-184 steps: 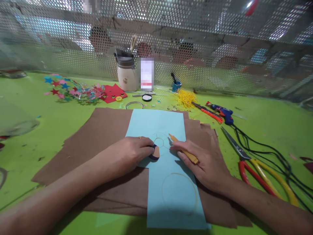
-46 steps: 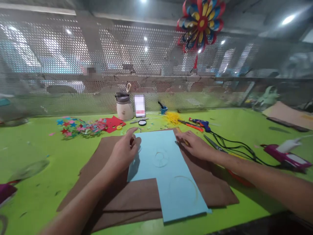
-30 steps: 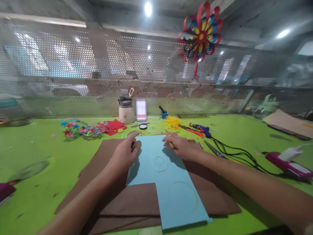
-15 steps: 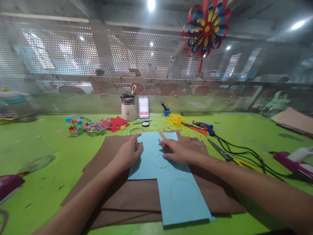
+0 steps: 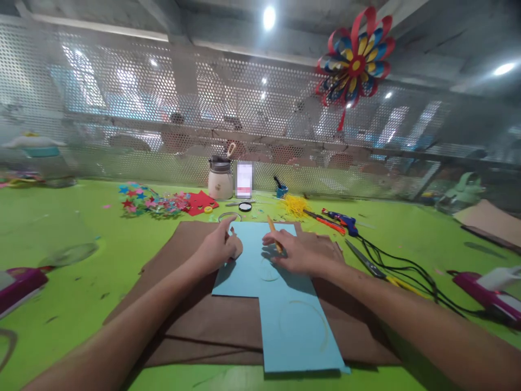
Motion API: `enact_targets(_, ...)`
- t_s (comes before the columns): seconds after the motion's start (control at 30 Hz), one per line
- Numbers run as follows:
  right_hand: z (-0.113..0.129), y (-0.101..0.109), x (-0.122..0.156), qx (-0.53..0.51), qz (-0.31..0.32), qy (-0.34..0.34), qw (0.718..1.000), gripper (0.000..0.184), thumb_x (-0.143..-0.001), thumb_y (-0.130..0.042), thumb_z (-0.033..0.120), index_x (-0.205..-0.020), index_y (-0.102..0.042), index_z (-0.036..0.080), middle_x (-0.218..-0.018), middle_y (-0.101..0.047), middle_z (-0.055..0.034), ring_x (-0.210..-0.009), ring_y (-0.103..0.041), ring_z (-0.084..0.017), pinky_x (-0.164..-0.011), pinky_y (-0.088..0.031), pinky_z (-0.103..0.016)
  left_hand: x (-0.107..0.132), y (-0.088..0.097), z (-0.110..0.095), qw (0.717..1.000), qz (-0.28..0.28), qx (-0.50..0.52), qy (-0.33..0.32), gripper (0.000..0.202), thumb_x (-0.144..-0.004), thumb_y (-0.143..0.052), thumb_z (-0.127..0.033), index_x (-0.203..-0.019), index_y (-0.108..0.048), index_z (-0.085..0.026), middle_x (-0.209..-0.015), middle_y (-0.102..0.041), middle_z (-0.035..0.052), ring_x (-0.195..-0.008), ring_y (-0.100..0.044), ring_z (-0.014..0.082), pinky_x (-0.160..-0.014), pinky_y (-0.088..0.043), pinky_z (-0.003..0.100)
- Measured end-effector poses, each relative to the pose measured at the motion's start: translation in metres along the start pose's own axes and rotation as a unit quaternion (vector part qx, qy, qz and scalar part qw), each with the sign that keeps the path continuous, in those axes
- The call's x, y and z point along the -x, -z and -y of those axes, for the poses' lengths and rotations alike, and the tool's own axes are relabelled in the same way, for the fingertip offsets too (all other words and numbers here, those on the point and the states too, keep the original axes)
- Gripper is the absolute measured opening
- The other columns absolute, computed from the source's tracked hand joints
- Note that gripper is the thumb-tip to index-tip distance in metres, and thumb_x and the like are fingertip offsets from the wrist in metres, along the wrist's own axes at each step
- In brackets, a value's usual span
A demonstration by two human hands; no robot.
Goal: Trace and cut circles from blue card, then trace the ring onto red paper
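Change noted: a tan disc, out of sight half a second ago, now shows at the thumb side of the left hand, fingers curled and apparently gripping it; index finger extended toward the far edge of the blue sheet. Right hand has come in from the sheet's right edge and now sits over its upper part, a yellow pencil pinched in the fingers, tip pointing away; contact of tip with paper cannot be told.

Reading: disc and pencil are both at the upper part of the sheet, beyond the small circle and the large circle; these look like work already done.

Surface: blue sheet lies on stacked brown paper, on a green tabletop. To the right, scissors and a glue gun; behind, yellow strands, a lidded jar and a star garland.

Room: perforated screen behind the tabletop, ceiling lamps lit, a paper flower hanging upper right
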State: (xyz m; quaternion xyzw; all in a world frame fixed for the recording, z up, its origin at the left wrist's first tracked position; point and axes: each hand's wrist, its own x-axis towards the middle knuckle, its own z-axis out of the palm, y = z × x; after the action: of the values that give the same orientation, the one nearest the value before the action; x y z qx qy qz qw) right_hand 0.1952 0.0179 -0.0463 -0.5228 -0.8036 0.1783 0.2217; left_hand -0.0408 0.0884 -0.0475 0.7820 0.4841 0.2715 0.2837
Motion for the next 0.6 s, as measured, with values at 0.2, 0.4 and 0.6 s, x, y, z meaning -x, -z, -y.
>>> enact_targets(0.2,0.01,0.013,-0.023,0.022,0.11,0.064,0.992,0.05,-0.069,-0.07,0.002,-0.115,-0.062,0.022,-0.103,-0.062,-0.0056,-0.095,-0.055,-0.02,-0.086,-0.046,-0.032,-0.003,0.003,0.005,1.0,-0.01,-0.025,0.008,0.077,-0.068,-0.05,-0.01,-0.144,-0.04,-0.012,-0.067,-0.048,-0.0038,-0.059,-0.051,0.0163,-0.057,-0.041,0.026)
enact_targets(0.4,0.004,0.013,-0.036,0.003,0.105,0.044,0.993,0.043,-0.064,-0.072,0.0,-0.102,-0.065,0.02,-0.081,-0.06,0.0011,-0.073,-0.053,-0.015,-0.068,-0.043,-0.026,-0.004,0.005,0.004,0.998,-0.019,-0.053,0.014,0.076,-0.063,-0.052,-0.006,-0.138,-0.05,-0.011,-0.069,-0.05,-0.0023,-0.066,-0.051,0.0181,-0.063,-0.038,0.027)
enact_targets(0.6,-0.009,0.014,-0.027,-0.061,-0.003,-0.015,0.998,0.029,-0.068,-0.072,0.007,-0.093,-0.062,0.017,-0.075,-0.058,0.003,-0.067,-0.055,-0.012,-0.061,-0.045,-0.022,-0.002,0.005,0.003,0.999,-0.009,-0.032,0.017,0.08,-0.06,-0.052,-0.008,-0.139,-0.049,-0.012,-0.067,-0.049,-0.0036,-0.062,-0.051,0.016,-0.057,-0.039,0.025)
